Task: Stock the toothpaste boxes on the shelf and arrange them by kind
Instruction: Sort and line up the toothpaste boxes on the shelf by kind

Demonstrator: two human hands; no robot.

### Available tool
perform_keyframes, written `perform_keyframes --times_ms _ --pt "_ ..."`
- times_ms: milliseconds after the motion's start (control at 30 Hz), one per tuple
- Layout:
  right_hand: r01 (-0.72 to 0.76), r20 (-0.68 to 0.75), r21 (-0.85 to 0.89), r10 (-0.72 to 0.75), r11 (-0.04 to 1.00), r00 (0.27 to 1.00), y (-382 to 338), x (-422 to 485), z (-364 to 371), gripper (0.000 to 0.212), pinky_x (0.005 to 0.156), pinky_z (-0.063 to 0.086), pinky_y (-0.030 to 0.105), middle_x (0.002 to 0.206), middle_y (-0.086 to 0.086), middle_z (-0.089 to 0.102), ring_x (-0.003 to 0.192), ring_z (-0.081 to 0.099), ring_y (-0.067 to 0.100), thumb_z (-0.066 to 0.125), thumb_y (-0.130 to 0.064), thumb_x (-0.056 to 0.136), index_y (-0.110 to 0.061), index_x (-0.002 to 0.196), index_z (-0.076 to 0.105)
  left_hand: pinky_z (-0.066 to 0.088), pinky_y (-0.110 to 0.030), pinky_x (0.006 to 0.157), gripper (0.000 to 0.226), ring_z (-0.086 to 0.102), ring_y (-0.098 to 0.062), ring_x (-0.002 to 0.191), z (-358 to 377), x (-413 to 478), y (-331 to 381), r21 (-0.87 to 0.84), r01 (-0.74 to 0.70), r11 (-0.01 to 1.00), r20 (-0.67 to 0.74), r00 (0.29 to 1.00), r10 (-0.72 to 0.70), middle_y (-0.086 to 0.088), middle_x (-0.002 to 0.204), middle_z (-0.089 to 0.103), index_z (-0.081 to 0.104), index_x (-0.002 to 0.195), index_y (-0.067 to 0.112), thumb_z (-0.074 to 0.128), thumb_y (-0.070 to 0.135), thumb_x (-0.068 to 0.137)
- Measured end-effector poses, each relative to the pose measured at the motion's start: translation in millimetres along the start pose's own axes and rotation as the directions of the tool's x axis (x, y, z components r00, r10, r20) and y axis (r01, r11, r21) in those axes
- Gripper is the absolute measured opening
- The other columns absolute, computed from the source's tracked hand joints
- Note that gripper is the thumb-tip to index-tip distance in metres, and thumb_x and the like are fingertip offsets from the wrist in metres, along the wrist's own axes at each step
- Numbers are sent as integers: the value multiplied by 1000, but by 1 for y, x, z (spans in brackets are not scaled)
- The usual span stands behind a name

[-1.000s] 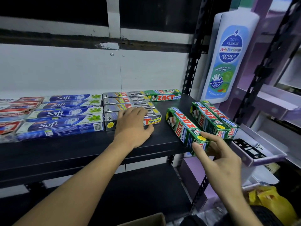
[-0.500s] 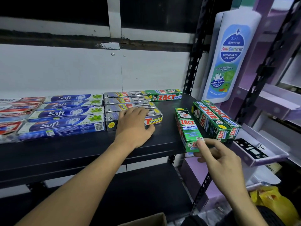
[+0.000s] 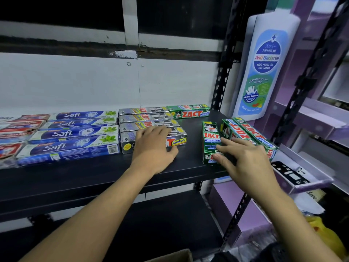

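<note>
head view: on the black metal shelf [image 3: 192, 161], the left hand [image 3: 153, 148] lies flat, grip wide, on the front silver cardboard smokers toothpaste box [image 3: 179, 141], likely steadying its row. the right hand [image 3: 245, 161], fingers spread, touches a green cardboard whitening toothpaste box [image 3: 210, 137], probably squaring it up.

White painted wall [image 3: 75, 82] behind, crossed by a dark horizontal band [image 3: 56, 45] with chipped paint. Black shelf [image 3: 94, 176] fixed to perforated black uprights [image 3: 220, 82], with a lower shelf [image 3: 160, 224] beneath. Purple shelving [image 3: 311, 114] stands to the right, and a large bottle-shaped sign [image 3: 264, 69] stands between. Lighting is dim below.
</note>
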State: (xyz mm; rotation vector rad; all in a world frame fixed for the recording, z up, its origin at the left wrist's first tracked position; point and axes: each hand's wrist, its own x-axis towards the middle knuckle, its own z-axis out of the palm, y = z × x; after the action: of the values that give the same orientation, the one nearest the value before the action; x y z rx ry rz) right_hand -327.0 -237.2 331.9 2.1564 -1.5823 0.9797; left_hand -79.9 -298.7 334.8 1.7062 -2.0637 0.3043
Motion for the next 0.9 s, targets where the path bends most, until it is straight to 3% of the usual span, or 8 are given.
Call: perform_keyframes --times_ms 133,233,467,567,667,767,900 --pt "20 73 -114 -12 993 997 -4 26 7 21 89 40 40 91 -11 75 109 64 23 73 -47 83 -29 92 77 19 -36 113 57 37 -14 136 -1 1 0 -1 0 1000 7 1000 0 14 146 46 44 143 32 47 57 92" --pt "37 133 -151 -17 988 991 1 52 14 28 76 38 34 68 -11 64 88 66 22 68 -56 83 -31 87 77 19 -36 113 56 37 -14 136 -1 0 1 -1 3 1000 10 1000 -3 14 146 46 44 142 32 48 56 92" --pt "-29 298 -300 123 953 947 9 118 37 39 79 34 35 85 -5 71 91 61 23 58 -69 83 -35 89 76 17 -37 115 57 35 -13 138 -2 0 1 -7 6 1000 14 1000 -6 14 148 44 43 144 32 46 57 93" --pt "-42 266 -307 128 951 955 9 134 51 41 73 33 33 82 -2 70 86 61 24 61 -69 81 -31 85 77 17 -36 115 57 34 -13 139 -3 0 1 -7 5 1000 17 1000 -5 13 149 43 42 145 32 45 57 93" --pt "-32 273 -257 104 966 956 8 145 65 46 67 44 32 80 -1 71 78 63 22 61 -69 80 -27 81 78 17 -36 116 57 34 -12 139 -3 0 1 -16 5 1000 15 1000 -5 14 148 43 42 145 32 45 57 93" --pt "0 426 -127 55 992 903 13 160 65 44 76 54 35 99 1 73 89 64 20 66 -64 80 -25 97 78 17 -36 117 57 34 -12 139 -3 0 1 -30 2 1000 15 1000 -2 13 148 43 42 145 32 45 56 93" --pt "-5 581 -140 86 990 809 26 171 58 56 105 39 36 143 3 53 129 48 26 70 -36 88 -31 140 53 16 -36 117 57 33 -12 139 -3 -1 1 -41 -2 999 6 1000 2 14 148 42 42 144 31 46 56 93"
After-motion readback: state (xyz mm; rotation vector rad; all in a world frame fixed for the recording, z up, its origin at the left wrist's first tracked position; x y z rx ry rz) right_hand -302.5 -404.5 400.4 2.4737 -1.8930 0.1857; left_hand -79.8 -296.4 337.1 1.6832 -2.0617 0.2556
